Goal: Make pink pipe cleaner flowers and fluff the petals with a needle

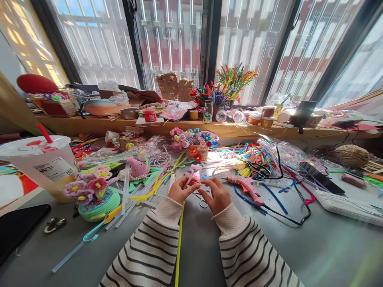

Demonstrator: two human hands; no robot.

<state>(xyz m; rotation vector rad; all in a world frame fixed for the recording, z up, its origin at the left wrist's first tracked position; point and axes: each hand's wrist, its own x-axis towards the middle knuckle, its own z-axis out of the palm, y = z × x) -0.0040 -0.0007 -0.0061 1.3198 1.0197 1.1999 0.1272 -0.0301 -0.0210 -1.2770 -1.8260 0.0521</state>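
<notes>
My left hand (180,189) is closed in a pinch on a pink pipe cleaner piece (189,181), above the middle of the grey table. Facing it, my right hand (218,195) has its fingers curled, tips almost meeting the left ones; what they pinch is too small to make out. Partly hidden behind the right fingers is a pair of scissors (203,203). A long yellow strip (178,251) runs from under my left hand along the sleeve. Close to the right hand lies a pink glue gun (247,188) with a black cord.
A flower basket (197,153) stands beyond my hands, with many pipe cleaners (255,157) and black-handled scissors (259,170) to its right. Leftward are a green pot of fuzzy flowers (98,203), a drink cup (44,171) and glue sticks (125,191). A phone (321,177) lies right.
</notes>
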